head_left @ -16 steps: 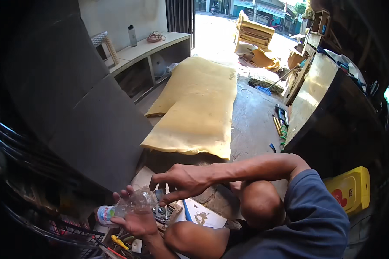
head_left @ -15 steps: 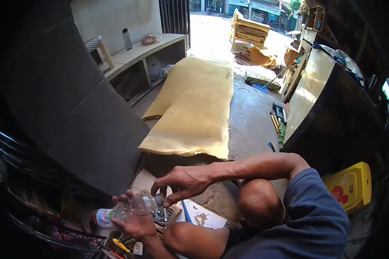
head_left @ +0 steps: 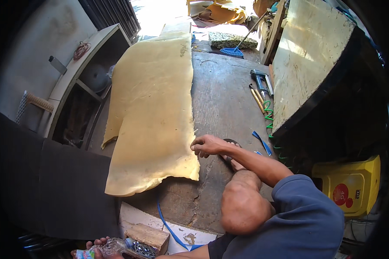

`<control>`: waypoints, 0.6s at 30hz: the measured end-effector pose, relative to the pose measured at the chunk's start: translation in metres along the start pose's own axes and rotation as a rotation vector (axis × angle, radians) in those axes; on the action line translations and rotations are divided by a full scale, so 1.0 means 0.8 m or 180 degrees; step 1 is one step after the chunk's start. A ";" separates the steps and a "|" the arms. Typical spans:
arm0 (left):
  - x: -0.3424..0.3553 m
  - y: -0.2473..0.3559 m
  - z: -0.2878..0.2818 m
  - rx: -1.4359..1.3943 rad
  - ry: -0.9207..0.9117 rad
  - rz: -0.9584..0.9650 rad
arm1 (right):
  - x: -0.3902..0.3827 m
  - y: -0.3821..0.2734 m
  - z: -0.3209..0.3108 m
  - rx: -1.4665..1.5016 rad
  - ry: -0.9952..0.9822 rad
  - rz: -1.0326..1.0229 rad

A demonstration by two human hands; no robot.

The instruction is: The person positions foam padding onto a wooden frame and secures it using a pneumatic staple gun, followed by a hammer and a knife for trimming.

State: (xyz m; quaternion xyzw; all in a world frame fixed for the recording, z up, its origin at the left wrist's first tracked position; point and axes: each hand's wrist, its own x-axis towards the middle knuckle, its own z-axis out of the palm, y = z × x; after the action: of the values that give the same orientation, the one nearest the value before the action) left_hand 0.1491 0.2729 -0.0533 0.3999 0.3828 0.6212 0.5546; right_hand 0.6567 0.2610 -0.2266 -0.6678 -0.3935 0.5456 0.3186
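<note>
My left hand (head_left: 97, 245), at the bottom edge, grips a clear plastic bottle (head_left: 112, 247) with a torn colored label, beside a wooden block (head_left: 140, 235) and a pile of small shiny metal pieces (head_left: 145, 248). My right hand (head_left: 203, 146) is by the ragged right edge of a large yellow foam sheet (head_left: 151, 108) on the floor, fingers curled; what is in them, if anything, is hidden. A blue strap (head_left: 173, 233) lies on a white board (head_left: 129, 216) beside the bottle.
A staple gun (head_left: 259, 80) with green coiled hose and wooden-handled tools lie beside a leaning board (head_left: 304, 69) at right. A yellow plastic container (head_left: 348, 177) is at lower right. A shelf unit (head_left: 65, 86) and dark panel (head_left: 73, 185) stand left; a blue rake (head_left: 232, 52) lies near the doorway.
My right hand has left the bottle and moved up and forward to the foam's edge. My left hand and bottle now sit at the frame's bottom. The view has tilted further down.
</note>
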 end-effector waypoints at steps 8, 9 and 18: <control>0.075 -0.057 0.237 0.0533 -0.0099 -0.0277 | 0.043 0.091 -0.050 0.0103 -0.0558 0.0769; 0.079 -0.057 0.256 0.0577 -0.0104 -0.0177 | 0.060 0.088 -0.050 0.0015 -0.0725 0.0680; 0.059 -0.024 0.304 0.1743 0.0589 -0.0056 | 0.205 0.120 -0.052 0.1457 0.0145 0.0990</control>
State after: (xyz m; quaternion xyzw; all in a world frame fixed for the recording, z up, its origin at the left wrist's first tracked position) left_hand 0.3776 0.3294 0.0268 0.4730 0.5888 0.5238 0.3940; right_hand 0.7301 0.3574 -0.3787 -0.6430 -0.1455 0.6474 0.3824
